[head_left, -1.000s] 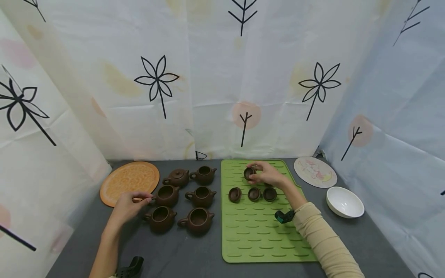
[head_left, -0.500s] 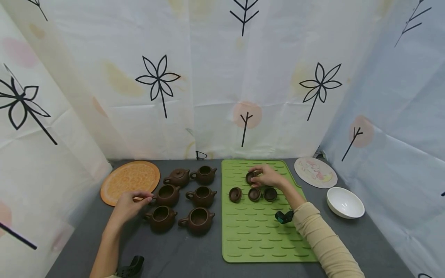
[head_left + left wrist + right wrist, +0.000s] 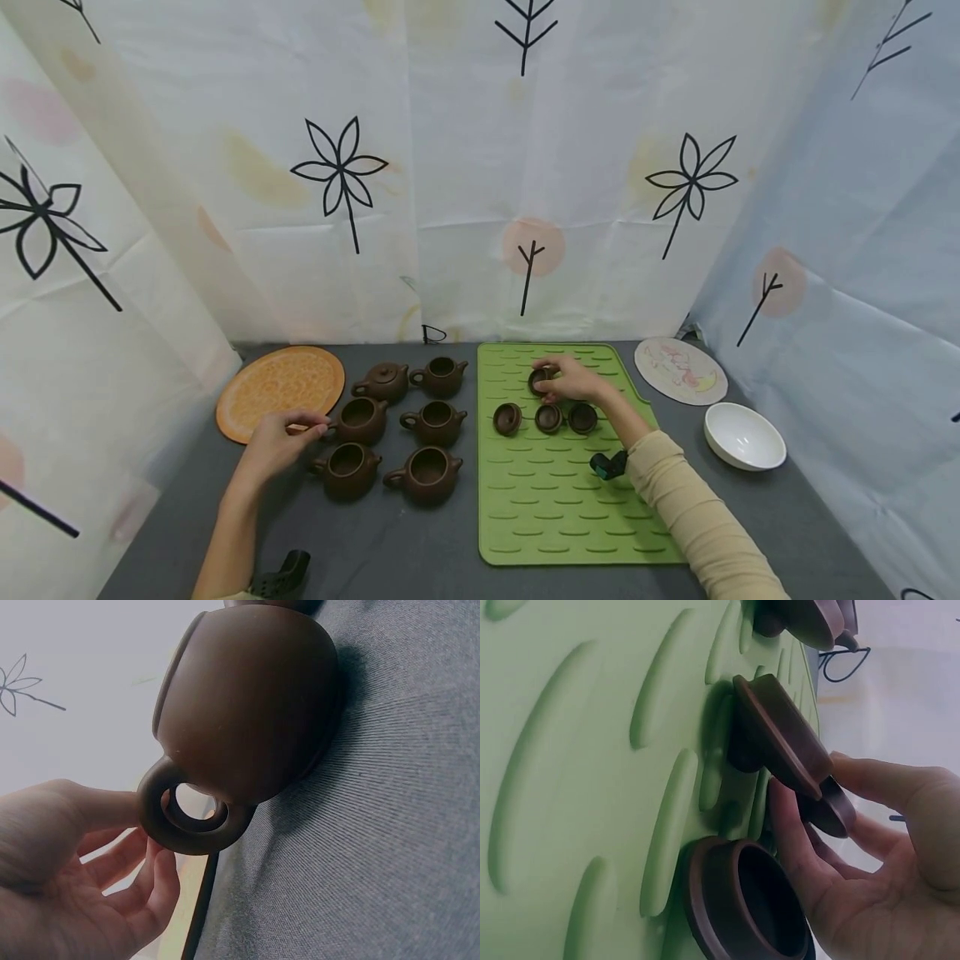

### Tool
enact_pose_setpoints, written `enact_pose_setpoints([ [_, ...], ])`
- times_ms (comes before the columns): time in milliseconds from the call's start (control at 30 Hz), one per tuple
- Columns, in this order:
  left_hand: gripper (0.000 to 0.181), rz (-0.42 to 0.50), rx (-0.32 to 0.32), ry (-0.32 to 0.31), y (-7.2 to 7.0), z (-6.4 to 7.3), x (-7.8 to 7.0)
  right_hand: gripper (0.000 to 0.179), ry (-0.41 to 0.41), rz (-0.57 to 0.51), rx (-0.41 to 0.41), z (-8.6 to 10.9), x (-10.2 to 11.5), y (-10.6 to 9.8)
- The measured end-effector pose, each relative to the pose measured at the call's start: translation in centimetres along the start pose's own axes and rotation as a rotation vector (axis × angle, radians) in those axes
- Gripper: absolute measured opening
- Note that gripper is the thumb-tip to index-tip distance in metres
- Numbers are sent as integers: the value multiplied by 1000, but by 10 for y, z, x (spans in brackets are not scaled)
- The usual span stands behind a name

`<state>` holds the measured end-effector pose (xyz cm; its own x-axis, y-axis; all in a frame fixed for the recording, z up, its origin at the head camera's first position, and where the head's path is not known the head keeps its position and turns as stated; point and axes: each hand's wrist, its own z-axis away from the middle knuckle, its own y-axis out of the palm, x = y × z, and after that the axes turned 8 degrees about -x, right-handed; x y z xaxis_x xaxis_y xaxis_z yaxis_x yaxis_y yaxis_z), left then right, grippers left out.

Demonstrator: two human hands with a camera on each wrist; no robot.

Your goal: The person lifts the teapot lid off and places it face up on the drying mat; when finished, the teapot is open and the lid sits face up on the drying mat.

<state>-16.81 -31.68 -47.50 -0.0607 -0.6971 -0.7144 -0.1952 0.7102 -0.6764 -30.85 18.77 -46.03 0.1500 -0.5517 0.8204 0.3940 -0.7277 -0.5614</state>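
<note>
My left hand [image 3: 276, 450] pinches the handle of a brown, lidless teapot [image 3: 362, 421], the middle one of the left column. In the left wrist view, a nearer teapot [image 3: 247, 705] largely hides it, and the fingers show behind the nearer handle. Over the far part of a green mat [image 3: 555, 500], my right hand [image 3: 573, 379] holds a small brown teapot lid [image 3: 537, 381] between thumb and fingers. The right wrist view shows this lid [image 3: 831, 810] partly hidden behind another lid [image 3: 780, 731]. Three more lids, one a leftmost lid [image 3: 507, 419], lie in a row on the mat.
Several other brown teapots stand close together on the grey table, including a lidded teapot [image 3: 382, 383] at the back. An orange round mat [image 3: 281, 387] lies at left. On the right are a pale round mat [image 3: 680, 371] and a white bowl [image 3: 744, 437].
My right hand has lowered slightly toward the near row with the lid in its fingers, then stayed almost still. The left hand keeps its place at the teapot handle.
</note>
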Motion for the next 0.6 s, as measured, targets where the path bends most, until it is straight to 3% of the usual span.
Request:
enact_pose_setpoints([
  [400, 25, 26, 19, 0, -4, 0, 1, 57, -9, 14, -11, 4, 11, -7],
  [600, 31, 26, 37, -34, -8, 0, -2, 53, -96, 128, -75, 12, 24, -23],
])
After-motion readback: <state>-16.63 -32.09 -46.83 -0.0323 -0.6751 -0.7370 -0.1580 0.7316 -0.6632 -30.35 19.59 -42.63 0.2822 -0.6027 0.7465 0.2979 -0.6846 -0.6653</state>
